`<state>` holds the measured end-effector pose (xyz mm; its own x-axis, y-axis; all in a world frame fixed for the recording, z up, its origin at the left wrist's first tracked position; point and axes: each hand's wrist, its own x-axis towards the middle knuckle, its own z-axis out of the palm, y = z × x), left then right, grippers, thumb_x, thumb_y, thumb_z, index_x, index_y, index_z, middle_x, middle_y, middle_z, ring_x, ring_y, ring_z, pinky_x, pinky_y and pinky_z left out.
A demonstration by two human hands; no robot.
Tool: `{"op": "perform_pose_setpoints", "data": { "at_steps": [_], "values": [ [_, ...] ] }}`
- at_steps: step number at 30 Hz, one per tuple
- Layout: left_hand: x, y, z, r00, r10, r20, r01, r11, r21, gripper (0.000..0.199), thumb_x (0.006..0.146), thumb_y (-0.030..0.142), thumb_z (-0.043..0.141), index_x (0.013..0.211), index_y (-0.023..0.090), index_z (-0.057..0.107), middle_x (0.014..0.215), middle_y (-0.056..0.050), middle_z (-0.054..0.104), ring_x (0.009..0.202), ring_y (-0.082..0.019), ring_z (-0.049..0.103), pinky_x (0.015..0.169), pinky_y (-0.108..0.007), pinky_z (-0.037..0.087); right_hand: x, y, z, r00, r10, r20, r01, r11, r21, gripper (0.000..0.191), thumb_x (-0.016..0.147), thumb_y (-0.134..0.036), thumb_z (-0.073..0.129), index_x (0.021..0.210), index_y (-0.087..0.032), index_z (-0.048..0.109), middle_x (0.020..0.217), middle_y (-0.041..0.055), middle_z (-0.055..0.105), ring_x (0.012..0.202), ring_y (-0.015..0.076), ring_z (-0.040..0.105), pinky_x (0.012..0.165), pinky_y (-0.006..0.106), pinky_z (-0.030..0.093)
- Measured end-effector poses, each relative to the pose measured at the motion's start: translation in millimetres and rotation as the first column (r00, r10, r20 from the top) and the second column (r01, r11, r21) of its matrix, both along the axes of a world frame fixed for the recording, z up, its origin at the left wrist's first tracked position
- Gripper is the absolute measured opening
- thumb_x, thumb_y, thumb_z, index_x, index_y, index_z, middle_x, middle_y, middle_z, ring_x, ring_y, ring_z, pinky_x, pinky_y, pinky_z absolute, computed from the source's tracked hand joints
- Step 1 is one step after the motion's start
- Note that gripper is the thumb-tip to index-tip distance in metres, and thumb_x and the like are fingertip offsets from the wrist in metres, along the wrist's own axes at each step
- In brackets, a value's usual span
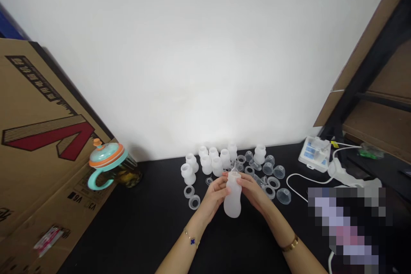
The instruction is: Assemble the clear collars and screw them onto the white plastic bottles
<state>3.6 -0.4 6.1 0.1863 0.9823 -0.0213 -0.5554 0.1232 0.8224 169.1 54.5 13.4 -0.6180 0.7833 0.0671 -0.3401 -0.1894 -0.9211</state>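
Head view: frosted bottle (233, 204) in the grasp of left hand (215, 197) and right hand (253, 190); "V6" lettering (75, 198) on the brown carton (38, 180).

The left hand (216, 195) and right hand (253, 189) hold a bottle (233, 202), a nipple (235, 168) at its mouth. More bottles (188, 174) stand beyond on the table (144, 222), rings (194, 196) and caps (284, 196) near them. A jug (112, 159) stands by a box (48, 98); a cord (308, 175) curls at right.
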Motion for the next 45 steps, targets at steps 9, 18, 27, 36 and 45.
{"op": "perform_pose_setpoints", "data": {
  "at_steps": [9,18,27,36,45],
  "values": [
    [-0.6,-2.5,4.1,0.993,0.034,-0.111,-0.030,0.999,0.037,0.037,0.077,0.028,0.083,0.110,0.017,0.071,0.096,-0.008,0.076,0.083,-0.017,0.068,0.073,-0.023,0.045,-0.9,2.8,-4.4,0.998,-0.048,0.048,0.046,0.998,0.041,0.046,0.083,-0.050,0.075,0.120,-0.022,0.076,0.112,0.0097,0.077,0.108,0.0317,0.066,0.101,0.046,0.043],
    [1.1,-1.7,3.1,0.982,0.079,-0.171,-0.062,0.993,0.105,0.039,0.079,0.029,0.082,0.114,0.017,0.071,0.104,-0.011,0.077,0.094,-0.022,0.071,0.083,-0.028,0.049,-1.5,2.4,-1.3,0.995,-0.083,0.062,0.079,0.995,0.066,0.045,0.081,-0.051,0.077,0.116,-0.023,0.078,0.109,0.0095,0.077,0.110,0.0329,0.066,0.102,0.048,0.043],
    [2.5,-1.0,3.3,0.971,0.138,-0.193,-0.120,0.988,0.102,0.045,0.073,0.032,0.087,0.112,0.017,0.072,0.106,-0.012,0.077,0.099,-0.026,0.071,0.087,-0.032,0.051,-1.4,3.1,-2.4,0.993,-0.095,0.075,0.089,0.992,0.091,0.045,0.083,-0.050,0.076,0.118,-0.022,0.077,0.108,0.0094,0.077,0.109,0.0328,0.066,0.102,0.049,0.043],
    [3.3,0.3,1.9,0.963,0.170,-0.209,-0.148,0.982,0.114,0.047,0.070,0.032,0.089,0.111,0.017,0.071,0.109,-0.014,0.077,0.101,-0.026,0.071,0.089,-0.033,0.051,-1.6,2.5,1.5,0.989,-0.125,0.076,0.114,0.985,0.126,0.043,0.080,-0.051,0.079,0.113,-0.024,0.079,0.107,0.0085,0.077,0.110,0.0336,0.066,0.104,0.051,0.042],
    [6.6,-0.9,4.0,0.937,0.240,-0.252,-0.203,0.965,0.163,0.046,0.070,0.030,0.090,0.109,0.016,0.071,0.114,-0.015,0.075,0.104,-0.027,0.071,0.096,-0.037,0.050,-2.8,2.6,3.4,0.982,-0.164,0.090,0.147,0.976,0.163,0.043,0.077,-0.053,0.080,0.110,-0.024,0.080,0.106,0.0078,0.077,0.105,0.0336,0.066,0.102,0.052,0.044]
  ]
}}
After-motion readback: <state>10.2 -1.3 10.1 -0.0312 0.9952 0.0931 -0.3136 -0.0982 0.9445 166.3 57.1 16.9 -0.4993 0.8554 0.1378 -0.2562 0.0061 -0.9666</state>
